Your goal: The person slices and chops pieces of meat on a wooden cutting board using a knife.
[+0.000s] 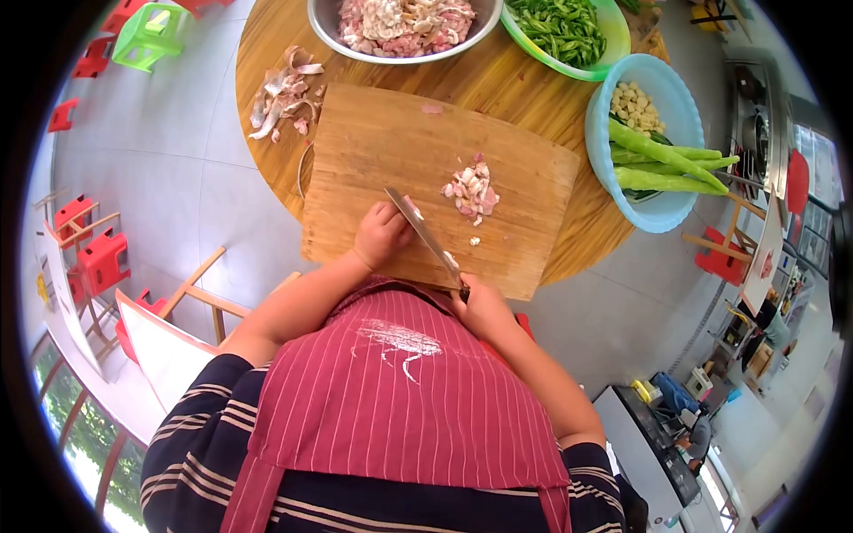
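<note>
A wooden cutting board [373,133] lies on the round table. My right hand [484,306] is wrapped round the dark handle of a kitchen knife [425,233], whose blade stands edge-down on the board and points away to the left. Just left of the blade, my left hand [382,235] has its fingers curled over a piece of meat, mostly hidden beneath them. A little of the meat [410,206] shows by the blade. Right of the knife sits a small heap of chopped pale-pink meat [473,188], with a few loose bits nearer me.
Fatty meat scraps [286,93] lie on the wooden table [267,169] left of the board. Beyond stand a metal bowl [404,59] of chopped meat and a green-rimmed bowl [617,35] of cut green vegetables. A blue basin [684,107] at right holds garlic cloves and long green vegetables.
</note>
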Demonstrator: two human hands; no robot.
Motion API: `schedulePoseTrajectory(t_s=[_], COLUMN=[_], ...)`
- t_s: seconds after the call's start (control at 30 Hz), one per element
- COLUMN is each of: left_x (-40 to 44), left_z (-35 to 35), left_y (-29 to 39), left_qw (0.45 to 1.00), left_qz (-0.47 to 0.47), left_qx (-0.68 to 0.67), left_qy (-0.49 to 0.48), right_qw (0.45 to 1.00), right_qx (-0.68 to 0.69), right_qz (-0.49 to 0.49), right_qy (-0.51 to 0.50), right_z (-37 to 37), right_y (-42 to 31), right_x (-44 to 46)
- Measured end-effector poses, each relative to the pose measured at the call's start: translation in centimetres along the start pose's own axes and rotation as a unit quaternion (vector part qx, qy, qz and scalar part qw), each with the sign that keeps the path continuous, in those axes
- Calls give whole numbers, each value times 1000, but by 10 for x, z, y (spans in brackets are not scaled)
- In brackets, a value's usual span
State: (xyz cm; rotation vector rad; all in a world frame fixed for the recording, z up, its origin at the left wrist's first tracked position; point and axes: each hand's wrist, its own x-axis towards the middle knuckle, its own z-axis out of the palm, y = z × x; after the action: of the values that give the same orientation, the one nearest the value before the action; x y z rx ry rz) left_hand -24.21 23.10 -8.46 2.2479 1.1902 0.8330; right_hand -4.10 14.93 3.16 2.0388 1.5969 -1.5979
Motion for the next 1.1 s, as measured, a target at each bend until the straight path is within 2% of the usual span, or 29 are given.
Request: schedulePoseTrajectory(t_s=[0.1,0.23,0.3,0.43,0.53,0.57,0.67,0.77,0.87,0.97,1.03,1.1], left_x=[4,-2,-5,-11,-4,-3,-4,-2,1,-9,-8,-7], left_z=[-3,2,5,8,8,7,3,5,0,5,1,-2], left_y=[3,-5,-8,-10,-7,-4,1,-3,2,-5,-7,-5], left_qw=[999,999,1000,1000,1000,999,999,999,999,1000,1000,998], left_qz=[17,25,-7,-6,-13,-11,-17,-14,3,2,-4,52], left_qx=[20,29,19,1,6,19,25,9,6,6,-3,-11], left_qy=[18,13,12,4,14,30,35,33,32,2,-29,-43], right_qw=[1000,997,994,988,988,992,994,997,997,995,986,989], right_qx=[4,-13,-9,-13,-23,-26,0,-23,-24,-24,-37,4], right_qz=[2,-61,-88,-141,-135,-107,-82,-52,-44,-65,-140,-133], right_qy=[12,54,69,63,65,67,74,56,55,73,78,65], right_z=[0,9,6,-1,7,8,14,8,9,6,4,-3], right_y=[-12,-43,-46,-40,-33,-28,13,13,-22,-45,-45,-40], right_x=[18,86,97,109,98,88,54,39,71,103,116,116])
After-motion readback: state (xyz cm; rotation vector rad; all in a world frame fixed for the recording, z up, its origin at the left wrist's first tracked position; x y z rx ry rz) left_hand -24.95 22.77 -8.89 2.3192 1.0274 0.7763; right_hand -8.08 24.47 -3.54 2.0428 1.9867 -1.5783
